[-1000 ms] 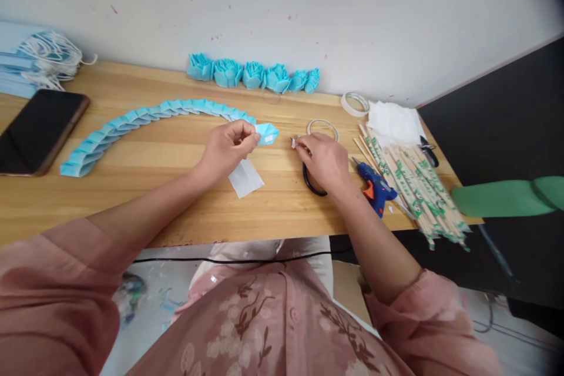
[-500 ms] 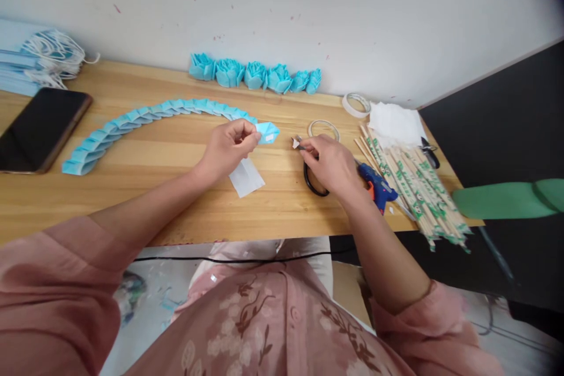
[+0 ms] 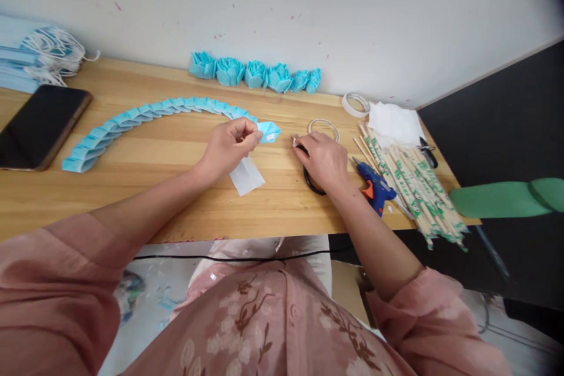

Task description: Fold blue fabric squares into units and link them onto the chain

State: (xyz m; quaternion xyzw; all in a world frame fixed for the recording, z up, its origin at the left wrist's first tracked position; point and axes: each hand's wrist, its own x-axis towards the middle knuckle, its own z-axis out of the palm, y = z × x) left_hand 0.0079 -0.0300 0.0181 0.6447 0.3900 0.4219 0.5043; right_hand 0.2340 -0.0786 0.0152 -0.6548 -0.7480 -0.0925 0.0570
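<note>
My left hand (image 3: 231, 144) pinches a small folded light-blue piece (image 3: 268, 131), with a little white rectangle stuck on its face. Its fingers are closed on the near end of the piece. A white paper square (image 3: 247, 176) lies just below that hand. My right hand (image 3: 324, 158) is closed over a pair of scissors (image 3: 314, 183) on the table, covering most of them; the dark tip and a black handle loop show. A tiny white scrap shows by its fingertips. Behind the left hand curves a chain of folded blue pieces (image 3: 145, 113).
Blue folded flowers (image 3: 255, 74) line the wall. Tape rolls (image 3: 356, 104), a blue glue gun (image 3: 375, 183), wrapped chopsticks (image 3: 418, 188) and white sheets (image 3: 395, 123) lie on the right. A phone (image 3: 42, 126) and stacked masks (image 3: 39, 59) lie on the left.
My right hand has lowered and flattened over the scissors, and its fingers now hide more of the white scrap. My left hand and the blue piece have barely moved.
</note>
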